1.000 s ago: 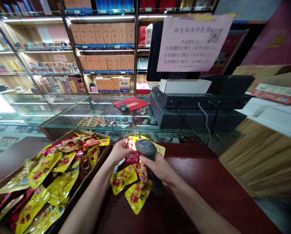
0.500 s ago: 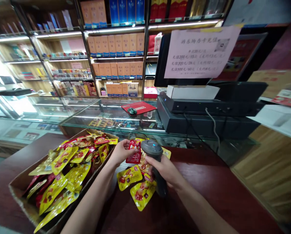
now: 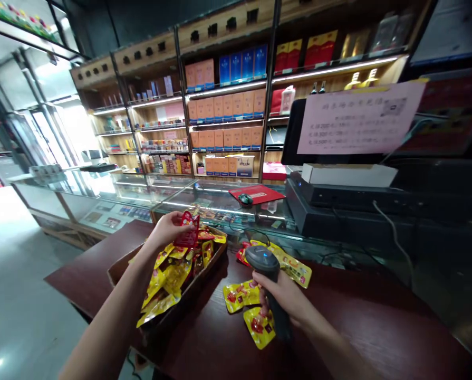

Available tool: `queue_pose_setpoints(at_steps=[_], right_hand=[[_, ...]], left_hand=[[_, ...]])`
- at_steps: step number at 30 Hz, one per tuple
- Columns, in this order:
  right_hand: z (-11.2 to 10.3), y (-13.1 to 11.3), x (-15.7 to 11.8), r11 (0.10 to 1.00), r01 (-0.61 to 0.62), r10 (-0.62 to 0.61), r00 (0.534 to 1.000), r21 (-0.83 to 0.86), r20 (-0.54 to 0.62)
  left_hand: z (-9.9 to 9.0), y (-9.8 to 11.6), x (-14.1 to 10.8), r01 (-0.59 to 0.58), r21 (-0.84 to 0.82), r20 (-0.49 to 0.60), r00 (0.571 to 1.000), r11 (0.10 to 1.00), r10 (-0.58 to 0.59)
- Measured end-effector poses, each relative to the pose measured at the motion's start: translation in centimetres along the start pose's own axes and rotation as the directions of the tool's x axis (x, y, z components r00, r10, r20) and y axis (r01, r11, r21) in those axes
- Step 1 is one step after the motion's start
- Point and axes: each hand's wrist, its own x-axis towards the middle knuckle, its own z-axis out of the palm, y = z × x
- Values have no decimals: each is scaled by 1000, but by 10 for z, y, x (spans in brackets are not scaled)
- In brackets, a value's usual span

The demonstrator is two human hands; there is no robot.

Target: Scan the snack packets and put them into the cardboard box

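Observation:
Between the thumb and fingers of my left hand (image 3: 169,230) is a small red packet (image 3: 187,231), held above the far part of a cardboard box (image 3: 215,269). Yellow and red snack packets (image 3: 172,277) fill that box. My right hand (image 3: 279,295) is wrapped round the handle of a dark handheld scanner (image 3: 262,259), whose head shows a blue light. Beside and partly behind the scanner, yellow packets (image 3: 241,295) lie on the dark red tabletop (image 3: 338,316). Another yellow packet (image 3: 258,328) lies nearer to me, and a larger one (image 3: 297,268) lies behind the scanner.
Beyond the tabletop is a glass display counter (image 3: 215,198) with a red mat (image 3: 259,194) and a mouse (image 3: 245,199). A monitor with a pink paper sign (image 3: 358,121) stands back right above dark equipment (image 3: 338,198). Shelves (image 3: 228,124) of boxed goods line the wall.
My left hand has carried the red packet leftward, from beside the scanner to above the box. The view has shifted, showing more floor at left. My right hand still holds the scanner.

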Motion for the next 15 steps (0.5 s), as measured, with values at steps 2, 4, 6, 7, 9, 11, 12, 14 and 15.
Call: queue_pose_setpoints(at_steps=[2,4,6,7,9,11,12,14,15], right_hand=[[5,0,3,1000,-18,18,1000,-18,6],[9,-2,5,999,-24,24,1000,-28,15],[12,-5,7,999,-17,18,1000,-29,16],[13,-7,7,1000,-12,12,1000,-26,15],[15,-10,7,1000,-3,3,1000,-17,8],[14,-11,7,1000,-2,2,1000,-10,5],[13,-10,7,1000,-7,7,1000,-9,6],[9,-8,8,1000,-8,8,1000,-8,1],[6,-6,8,1000,-6,6,1000,-4,-7]], left_hand=[[-14,-9,4,19,52,-27,999,998,-18],[-22,-19,6,21,126,-49,999,992,-15],[-27,-27,6,-2,203,-80,997,979,19],[-28,-29,6,-22,235,-97,994,972,46],[-29,-27,5,-67,282,-128,986,957,106],[-27,-20,3,-106,316,-147,976,943,159],[-23,-16,2,-123,322,-148,973,939,178],[-12,-9,0,-144,312,-131,972,939,193],[-3,-6,-1,-150,300,-116,974,942,192]])
